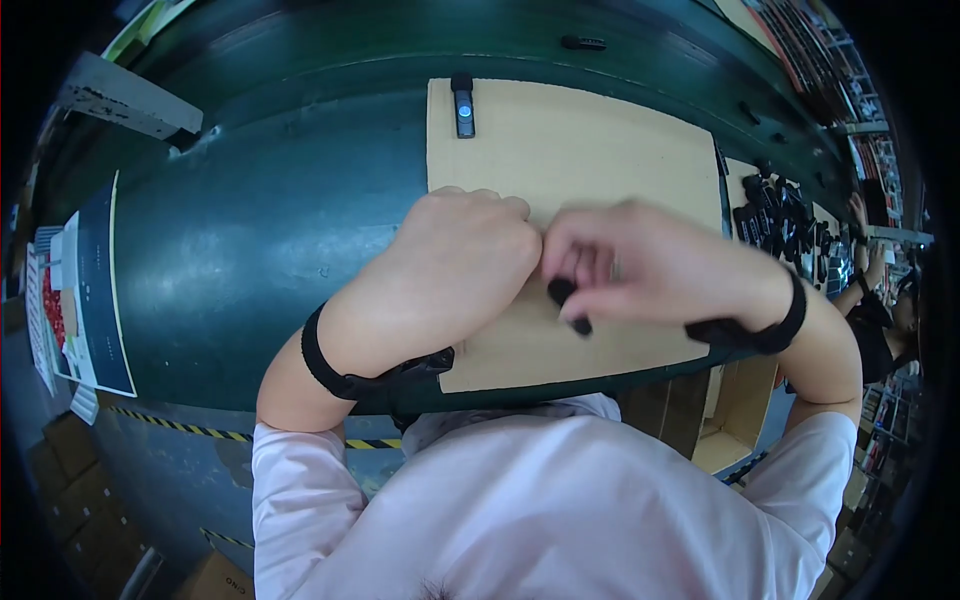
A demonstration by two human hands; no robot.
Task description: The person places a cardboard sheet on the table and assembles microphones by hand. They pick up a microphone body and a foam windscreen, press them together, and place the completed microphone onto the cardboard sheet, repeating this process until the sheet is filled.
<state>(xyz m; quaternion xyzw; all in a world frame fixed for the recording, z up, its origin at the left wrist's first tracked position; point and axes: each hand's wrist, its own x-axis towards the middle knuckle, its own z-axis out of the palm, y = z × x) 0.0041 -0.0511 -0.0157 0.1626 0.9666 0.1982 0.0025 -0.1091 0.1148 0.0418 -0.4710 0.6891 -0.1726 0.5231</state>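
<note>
My left hand (465, 245) is closed in a fist above a sheet of brown cardboard (580, 140), its back turned up. Whatever its fingers may hold is hidden. Right beside it, my right hand (650, 260) is blurred by motion, fingers curled and thumb pressed in. A small black piece (563, 291), rounded like a foam cap, sticks out between its fingers and thumb. Near the cardboard's far left corner lies a small clip-on wireless microphone (464, 112) with a black foam top and a lit blue spot.
The cardboard rests on a dark green table (270, 230). At the right sits a pile of small black devices (775, 215). Another black piece (584, 43) lies at the far side. A grey metal post (135, 97) stands at the back left. Another person (880, 325) works at the right.
</note>
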